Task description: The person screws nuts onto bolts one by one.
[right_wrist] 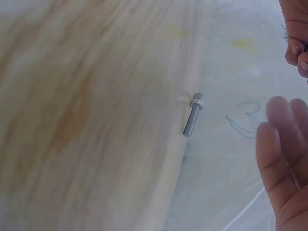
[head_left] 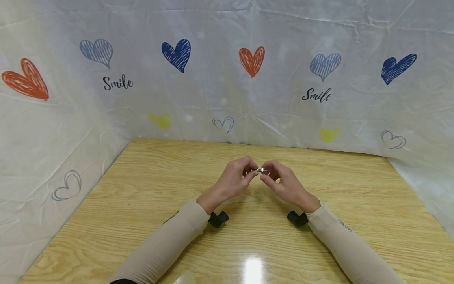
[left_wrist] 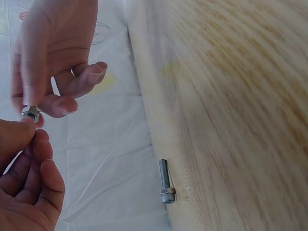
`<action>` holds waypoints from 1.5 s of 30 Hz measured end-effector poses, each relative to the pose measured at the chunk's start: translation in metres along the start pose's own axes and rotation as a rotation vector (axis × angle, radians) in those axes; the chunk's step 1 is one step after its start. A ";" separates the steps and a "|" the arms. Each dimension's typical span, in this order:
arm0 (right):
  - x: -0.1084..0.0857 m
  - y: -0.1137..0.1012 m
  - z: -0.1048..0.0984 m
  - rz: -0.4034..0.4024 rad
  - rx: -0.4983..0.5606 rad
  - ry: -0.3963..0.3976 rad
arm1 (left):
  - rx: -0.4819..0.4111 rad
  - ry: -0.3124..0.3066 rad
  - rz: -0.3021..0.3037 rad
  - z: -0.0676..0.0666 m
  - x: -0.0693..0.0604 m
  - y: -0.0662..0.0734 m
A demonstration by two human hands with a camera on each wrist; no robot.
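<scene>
A small metal bolt with a hex nut (head_left: pixel 262 170) shows in the gap between the hands in the head view. My left hand (head_left: pixel 234 177) pinches the bolt between thumb and forefinger, covering part of it; the nut (left_wrist: pixel 31 112) stands out past those fingertips in the left wrist view. At the nut, the right hand (head_left: pixel 285 183) has thumb and forefinger spread on either side, with its other fingers loosely bent. Whether a fingertip touches the nut is hard to tell. A second bolt with a nut (left_wrist: pixel 166 183) lies on the table, also seen in the right wrist view.
The wood-grain table (head_left: pixel 159 169) carries both forearms in beige sleeves. A black wrist device (head_left: pixel 218 219) sits under the left wrist and another black device (head_left: pixel 297 218) under the right. A pale cloth with printed hearts (head_left: pixel 213 94) hangs behind and along the sides.
</scene>
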State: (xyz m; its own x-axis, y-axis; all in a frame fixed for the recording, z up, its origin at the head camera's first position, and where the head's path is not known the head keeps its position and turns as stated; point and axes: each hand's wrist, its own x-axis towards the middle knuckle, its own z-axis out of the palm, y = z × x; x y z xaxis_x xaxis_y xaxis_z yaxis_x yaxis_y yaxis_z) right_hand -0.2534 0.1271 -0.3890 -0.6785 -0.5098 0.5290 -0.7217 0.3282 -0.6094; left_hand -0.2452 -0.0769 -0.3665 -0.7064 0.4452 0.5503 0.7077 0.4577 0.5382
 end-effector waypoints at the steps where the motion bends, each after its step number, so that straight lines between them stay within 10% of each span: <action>1: 0.000 0.000 0.000 -0.011 -0.001 0.006 | 0.003 0.001 0.000 0.000 0.000 0.000; 45: 0.000 0.005 0.002 -0.037 -0.011 0.006 | -0.004 -0.001 0.033 0.001 -0.001 0.001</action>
State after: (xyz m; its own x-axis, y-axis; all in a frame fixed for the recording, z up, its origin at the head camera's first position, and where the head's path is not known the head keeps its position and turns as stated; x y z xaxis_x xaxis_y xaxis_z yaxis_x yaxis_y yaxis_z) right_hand -0.2565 0.1270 -0.3932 -0.6518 -0.5169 0.5550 -0.7481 0.3178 -0.5826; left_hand -0.2440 -0.0764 -0.3667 -0.6828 0.4605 0.5672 0.7305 0.4395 0.5227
